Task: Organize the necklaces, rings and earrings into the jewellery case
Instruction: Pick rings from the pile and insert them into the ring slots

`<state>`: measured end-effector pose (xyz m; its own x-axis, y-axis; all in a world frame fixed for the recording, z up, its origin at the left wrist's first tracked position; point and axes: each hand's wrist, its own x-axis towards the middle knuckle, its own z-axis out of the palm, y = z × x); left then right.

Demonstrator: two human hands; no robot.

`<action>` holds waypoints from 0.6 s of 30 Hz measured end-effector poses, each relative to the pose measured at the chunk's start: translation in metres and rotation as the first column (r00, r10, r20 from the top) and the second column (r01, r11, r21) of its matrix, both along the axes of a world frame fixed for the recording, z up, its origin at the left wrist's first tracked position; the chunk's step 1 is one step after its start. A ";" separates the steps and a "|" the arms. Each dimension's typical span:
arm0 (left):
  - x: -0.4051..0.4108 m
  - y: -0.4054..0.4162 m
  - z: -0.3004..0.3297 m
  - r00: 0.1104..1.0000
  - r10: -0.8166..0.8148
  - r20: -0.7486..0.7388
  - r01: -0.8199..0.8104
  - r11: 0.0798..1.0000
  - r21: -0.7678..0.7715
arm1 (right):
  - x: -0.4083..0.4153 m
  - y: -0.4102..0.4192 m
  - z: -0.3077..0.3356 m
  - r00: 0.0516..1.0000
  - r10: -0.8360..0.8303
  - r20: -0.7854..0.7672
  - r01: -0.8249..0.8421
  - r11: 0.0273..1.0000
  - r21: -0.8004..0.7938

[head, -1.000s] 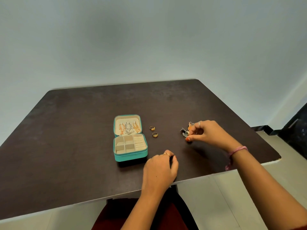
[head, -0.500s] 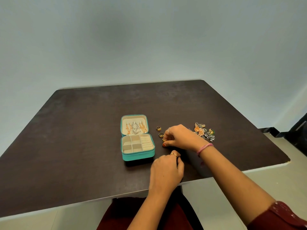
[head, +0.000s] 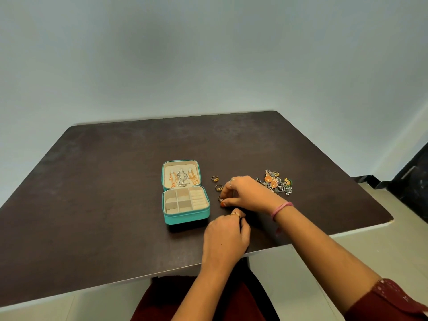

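Necklaces (head: 182, 179) are hanging in the lid of the jewellery case (head: 186, 217), its compartments sitting unfilled, while the right hand (head: 246, 193) is pinching a ring (head: 220, 199) and two rings (head: 215, 178) are lying just beyond its fingers, earrings (head: 276, 182) piled behind its knuckles, left hand (head: 225, 236) curled near, contents indiscernible.

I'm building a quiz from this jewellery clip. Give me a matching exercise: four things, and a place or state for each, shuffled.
Things:
1. jewellery case
2. necklaces
3. earring pile
4. ring slots

Places or states:
A. heaped on the table beyond the right hand
B. open, turquoise outside
C. hanging inside the lid
D. no rings in them yet

Pairs: 1-B, 2-C, 3-A, 4-D
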<state>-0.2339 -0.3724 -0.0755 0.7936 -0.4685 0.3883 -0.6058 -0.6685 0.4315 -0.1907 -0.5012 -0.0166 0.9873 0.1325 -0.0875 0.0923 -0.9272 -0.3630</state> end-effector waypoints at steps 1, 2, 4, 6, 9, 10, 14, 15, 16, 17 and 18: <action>0.000 0.000 0.000 1.000 -0.013 -0.012 0.013 1.000 -0.010 | -0.002 -0.002 0.000 1.000 0.002 0.012 -0.002 1.000 0.011; -0.001 0.000 0.001 1.000 -0.018 -0.017 0.018 1.000 -0.016 | -0.005 -0.004 0.002 1.000 -0.003 0.031 0.002 1.000 0.023; -0.001 0.000 0.002 1.000 -0.014 -0.009 0.014 1.000 -0.006 | -0.011 -0.014 0.004 0.996 -0.032 0.085 0.028 0.999 0.047; -0.002 0.000 0.002 1.000 -0.007 -0.002 0.007 1.000 -0.007 | -0.018 -0.030 0.006 0.984 -0.098 0.151 0.085 0.992 0.088; -0.001 0.001 0.000 0.999 -0.011 -0.031 0.011 1.000 -0.017 | -0.029 -0.064 0.006 0.935 -0.267 0.233 0.227 0.956 0.187; -0.001 0.001 0.000 0.999 -0.012 -0.041 0.012 1.000 -0.017 | -0.032 -0.076 0.005 0.908 -0.335 0.253 0.279 0.932 0.233; 0.000 0.000 0.001 0.998 -0.012 -0.055 0.012 1.000 -0.012 | -0.038 -0.123 0.004 0.821 -0.504 0.270 0.446 0.860 0.249; -0.001 0.000 0.002 0.998 -0.012 -0.057 0.012 1.000 -0.012 | -0.038 -0.132 0.003 0.821 -0.517 0.241 0.471 0.853 0.225; -0.001 0.000 0.002 0.998 -0.009 -0.058 0.009 1.000 -0.009 | -0.036 -0.139 0.001 0.826 -0.524 0.209 0.487 0.849 0.205; -0.001 0.000 0.003 0.998 -0.006 -0.063 0.006 1.000 -0.002 | -0.033 -0.145 -0.001 0.832 -0.525 0.176 0.495 0.848 0.190; -0.002 0.000 0.003 0.997 -0.003 -0.072 0.003 1.000 0.005 | -0.031 -0.149 -0.002 0.841 -0.521 0.145 0.497 0.850 0.176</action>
<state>-0.2355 -0.3725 -0.0725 0.8179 -0.4725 0.3283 -0.5754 -0.6690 0.4706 -0.2215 -0.6503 -0.0189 0.9149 -0.3954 0.0817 -0.3046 -0.8088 -0.5031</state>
